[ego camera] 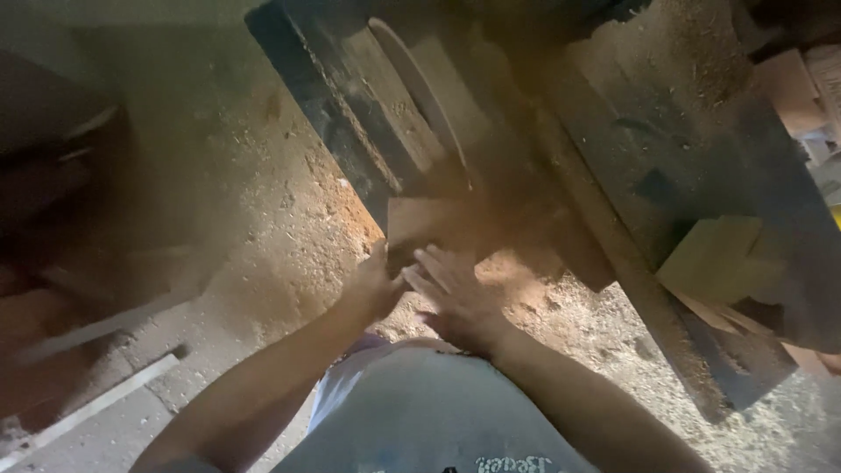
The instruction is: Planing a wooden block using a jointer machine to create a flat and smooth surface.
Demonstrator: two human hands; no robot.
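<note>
Reaching both hands to a small wooden board (pixel 420 223) lying at the near edge of the saw counter (pixel 701 149), short of the blade (pixel 416 83). Left hand (pixel 377 285): fingers curled at the board's near-left corner, touching it; whether it grips, I cannot tell. Right hand (pixel 455 293): open, fingers spread, beside the board's near edge. Progress, as judged: board not yet at the blade, uncut. Sawdust floor (pixel 272 236) below. Blur and dust haze hide finger detail; counter cut off at the right.
</note>
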